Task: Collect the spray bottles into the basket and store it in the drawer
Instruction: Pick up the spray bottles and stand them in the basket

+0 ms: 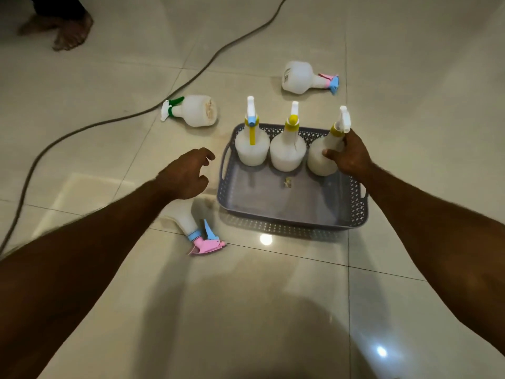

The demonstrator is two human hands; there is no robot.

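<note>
A grey perforated basket (292,203) sits on the tiled floor (246,310) at the centre of the frame, and three spray bottles stand upright in a row along its far wall. The leftmost bottle (252,149) has a blue collar and yellow trigger, the middle bottle (287,153) a yellow collar. The right hand (348,157) is wrapped around the neck and shoulder of the third bottle (321,160), thumb across its front, fingers behind. It looks to be setting this one down at the right end of the row, and packing them tight against the back leaves the near half of the basket free for the rest.

The left hand (188,176) hovers left of the basket with fingers loosely curled and parted, holding nothing. It hangs directly above a bottle with a pink trigger (191,225) lying on its side at the lower centre, partly hidden under the wrist, so that is probably the next pick.

Two more bottles lie on their sides on the floor: one with a green trigger (195,110) upper left of the basket, and one with a pink-and-blue head (300,77) beyond it at the upper right. A dark cable (153,106) curves across the upper left, just beside the green-trigger bottle. Someone's bare foot (72,31) shows in the top-left corner. A small scrap (287,183) lies on the basket's bottom. No drawer is in view, so roughly half the collecting is done.
</note>
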